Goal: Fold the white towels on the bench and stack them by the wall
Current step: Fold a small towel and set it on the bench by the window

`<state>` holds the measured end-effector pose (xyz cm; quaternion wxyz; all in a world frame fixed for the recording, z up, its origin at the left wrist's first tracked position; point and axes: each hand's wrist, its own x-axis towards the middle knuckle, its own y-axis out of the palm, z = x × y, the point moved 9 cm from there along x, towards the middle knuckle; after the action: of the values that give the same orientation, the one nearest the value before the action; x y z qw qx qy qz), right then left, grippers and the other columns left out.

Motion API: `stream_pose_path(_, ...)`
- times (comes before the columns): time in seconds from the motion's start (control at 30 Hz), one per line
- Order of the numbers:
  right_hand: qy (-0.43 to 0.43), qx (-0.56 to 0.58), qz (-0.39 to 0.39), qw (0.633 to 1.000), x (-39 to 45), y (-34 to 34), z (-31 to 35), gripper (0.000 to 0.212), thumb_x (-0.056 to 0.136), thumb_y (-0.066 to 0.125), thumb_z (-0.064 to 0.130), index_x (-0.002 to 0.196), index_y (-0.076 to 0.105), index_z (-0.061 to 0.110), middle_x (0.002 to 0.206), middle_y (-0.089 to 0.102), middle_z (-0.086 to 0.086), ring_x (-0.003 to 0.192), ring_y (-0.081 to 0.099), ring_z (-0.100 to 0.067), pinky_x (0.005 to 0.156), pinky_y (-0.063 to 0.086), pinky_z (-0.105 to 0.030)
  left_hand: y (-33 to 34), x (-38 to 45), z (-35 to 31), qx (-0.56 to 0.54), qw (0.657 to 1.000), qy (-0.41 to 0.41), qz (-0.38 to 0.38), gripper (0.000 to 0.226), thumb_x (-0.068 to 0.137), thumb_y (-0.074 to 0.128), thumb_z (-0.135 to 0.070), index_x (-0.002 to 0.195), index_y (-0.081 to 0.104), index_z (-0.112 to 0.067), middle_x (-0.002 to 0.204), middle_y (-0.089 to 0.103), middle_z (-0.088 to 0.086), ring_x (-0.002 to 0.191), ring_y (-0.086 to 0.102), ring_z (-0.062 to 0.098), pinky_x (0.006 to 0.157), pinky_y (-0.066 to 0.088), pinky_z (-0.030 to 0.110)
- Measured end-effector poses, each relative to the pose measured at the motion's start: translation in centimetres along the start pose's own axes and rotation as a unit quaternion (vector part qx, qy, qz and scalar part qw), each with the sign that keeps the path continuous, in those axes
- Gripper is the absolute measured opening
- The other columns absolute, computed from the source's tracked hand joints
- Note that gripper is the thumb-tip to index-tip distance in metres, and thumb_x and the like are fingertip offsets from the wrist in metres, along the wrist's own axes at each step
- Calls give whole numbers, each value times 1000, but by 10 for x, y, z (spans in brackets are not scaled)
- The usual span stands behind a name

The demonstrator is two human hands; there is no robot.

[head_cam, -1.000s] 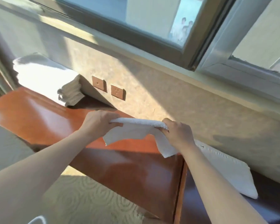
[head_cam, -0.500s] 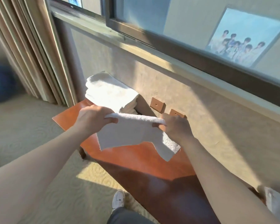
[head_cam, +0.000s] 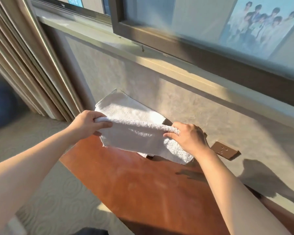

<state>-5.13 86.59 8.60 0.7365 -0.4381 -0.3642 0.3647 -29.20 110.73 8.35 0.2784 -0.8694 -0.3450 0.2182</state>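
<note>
Head view shows you holding a folded white towel (head_cam: 139,136) in the air over the far end of the bench (head_cam: 143,187), its top a soft rolled fold and its lower layers hanging loose. Your left hand (head_cam: 87,124) curls its fingers round the left end of that fold; your right hand (head_cam: 187,137) pinches the right end, knuckles up, a fluffy corner drooping below it. The cloth is nubby terry with a ragged lower edge. Just behind it, against the wall (head_cam: 185,106), sits the stack of folded towels (head_cam: 126,107), flat and square-cornered. The bench top is smooth, glossy reddish-brown wood, partly sunlit. On the matte grey-beige wall beside your right hand is a brown rectangular socket plate (head_cam: 225,150). Pleated beige curtains (head_cam: 24,65) hang at the left, over pale carpet (head_cam: 58,200) embossed with swirls.
</note>
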Motion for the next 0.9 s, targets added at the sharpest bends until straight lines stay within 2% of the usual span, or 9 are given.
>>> stream_pose_path(0.1,34,17,18,999,24,5,-4,47,76,70,67,96,66,25,60,50,15,57,49,-15,48,30,-21,-10,42,4,-31,999,9,32,31,63,84,-56,81,77,-32,85,76,4,72,76,26,71,65,40)
stream_pose_path(0.2,103,44,103,988,43,25,-17,50,77,74,63,111,67,27,100,70,1,90,63,-22,68,40,-27,-19,93,12,-62,996,22,62,38,61,84,-57,83,77,-27,92,77,13,74,77,27,79,61,55)
stream_pose_path(0.27,144,25,176,974,49,41,-22,54,83,76,52,125,64,21,124,67,-5,114,61,-26,81,37,-29,-21,125,14,-65,993,46,85,56,60,83,-59,96,76,-16,96,77,13,74,77,24,74,63,40)
stream_pose_path(0.33,191,10,192,963,58,45,-25,52,89,72,45,131,61,17,132,62,-7,120,57,-26,85,38,-30,-24,152,8,-47,990,77,112,71,61,81,-60,102,71,-4,88,71,9,74,77,19,71,58,35)
stream_pose_path(0.4,236,1,161,958,72,34,-26,49,93,68,40,135,58,16,134,58,-6,123,54,-26,93,41,-34,-36,180,-6,-29,986,117,111,54,63,79,-59,93,73,-14,79,71,15,71,76,12,72,50,33)
stream_pose_path(0.53,264,-17,-6,964,97,4,-10,34,94,68,28,125,63,16,109,50,4,104,52,-19,83,36,-31,-71,220,-40,-13,970,238,54,18,68,74,-62,78,67,-51,62,64,-23,55,56,-10,55,36,6)
stream_pose_path(0.67,259,-67,-178,947,86,10,36,28,89,64,8,113,63,22,107,46,4,98,53,-23,77,41,-32,-79,239,-16,15,959,282,35,17,66,77,-61,73,62,-57,69,61,-28,58,52,-10,54,34,5)
stream_pose_path(0.77,288,-36,-166,943,72,72,56,38,82,64,-6,112,68,16,106,51,-6,99,56,-30,85,48,-38,-57,249,41,53,960,260,83,26,61,78,-59,79,68,-43,83,64,-37,70,57,-14,61,38,4)
stream_pose_path(0.9,384,82,-20,920,45,168,54,40,86,65,-6,120,68,16,121,52,-5,124,49,-25,108,37,-30,-19,240,108,89,957,210,178,38,56,79,-60,85,69,-38,91,69,-19,84,58,-13,72,40,8)
